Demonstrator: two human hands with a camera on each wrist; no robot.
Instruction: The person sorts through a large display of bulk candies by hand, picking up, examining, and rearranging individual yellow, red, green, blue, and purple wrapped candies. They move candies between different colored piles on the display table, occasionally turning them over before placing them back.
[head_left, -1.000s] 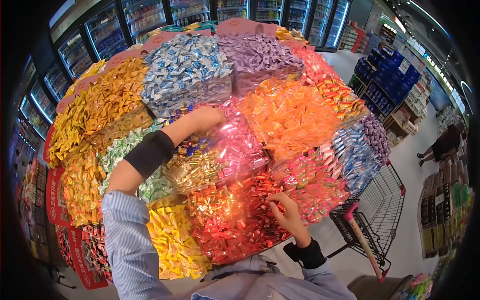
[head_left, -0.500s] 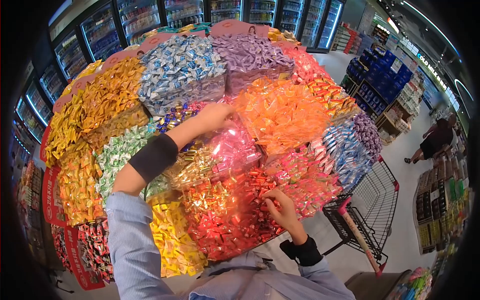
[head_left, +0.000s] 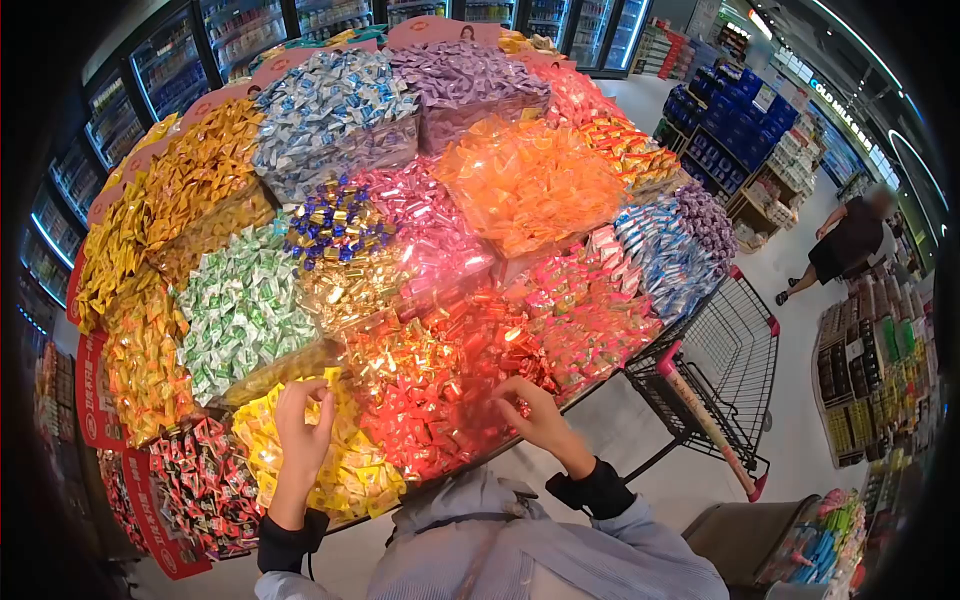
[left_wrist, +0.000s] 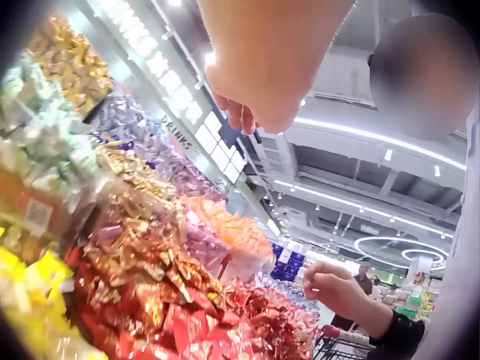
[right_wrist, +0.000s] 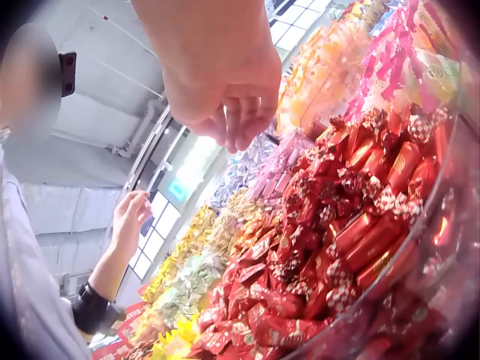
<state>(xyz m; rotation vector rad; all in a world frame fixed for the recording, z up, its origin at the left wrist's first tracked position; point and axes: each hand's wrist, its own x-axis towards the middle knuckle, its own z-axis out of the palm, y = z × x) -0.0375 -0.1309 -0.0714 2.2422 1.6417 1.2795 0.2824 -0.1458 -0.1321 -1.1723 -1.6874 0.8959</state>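
Red foil candies (head_left: 430, 400); yellow candies (head_left: 345, 475); green-white candies (head_left: 240, 310); orange candies (head_left: 530, 185); black wristbands (head_left: 598, 490); blue-striped shirt (head_left: 560, 560).

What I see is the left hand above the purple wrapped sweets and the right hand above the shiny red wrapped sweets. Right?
Not quite. The head view shows the left hand above the yellow wrapped sweets, not purple ones. The right hand is above the shiny red wrapped sweets.

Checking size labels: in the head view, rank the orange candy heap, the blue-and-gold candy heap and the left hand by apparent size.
1. orange candy heap.
2-3. blue-and-gold candy heap and left hand look about alike; the hand is nearer the camera, so unranked.
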